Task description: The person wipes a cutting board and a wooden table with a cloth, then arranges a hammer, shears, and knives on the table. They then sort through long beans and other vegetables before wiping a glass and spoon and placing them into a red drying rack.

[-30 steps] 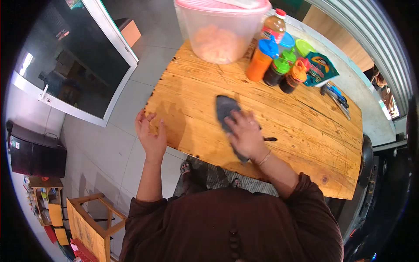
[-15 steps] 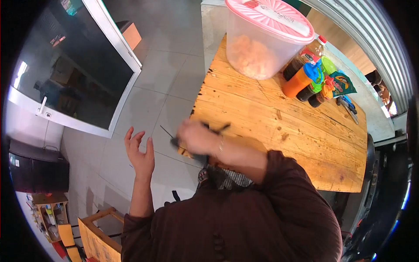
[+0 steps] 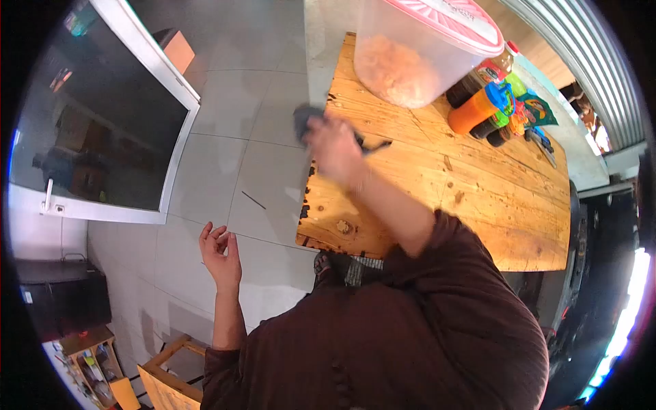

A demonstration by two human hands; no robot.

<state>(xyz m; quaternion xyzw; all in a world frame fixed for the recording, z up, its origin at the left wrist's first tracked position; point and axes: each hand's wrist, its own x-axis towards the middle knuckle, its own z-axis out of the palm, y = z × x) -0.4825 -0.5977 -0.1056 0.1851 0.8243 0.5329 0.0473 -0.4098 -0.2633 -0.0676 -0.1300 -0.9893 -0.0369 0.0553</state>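
Observation:
My right hand, slightly blurred, is closed on a dark cloth at the left edge of the wooden table. Part of the cloth hangs past the edge, and a dark strip of it sticks out to the right of my hand over the boards. My fingers hide the middle of the cloth. Over the tiled floor, left of the table, my left hand is held in the air with fingers loosely bent and apart, holding nothing.
A clear tub with a pink lid stands at the table's far end. Beside it are an orange bottle with a blue cap, several sauce bottles and a green packet. A glass door stands left; a wooden chair is lower left.
My right hand has swept the cloth away from me along the table's left edge, from the near corner toward the tub. My left hand stays in the air, slightly lower in view.

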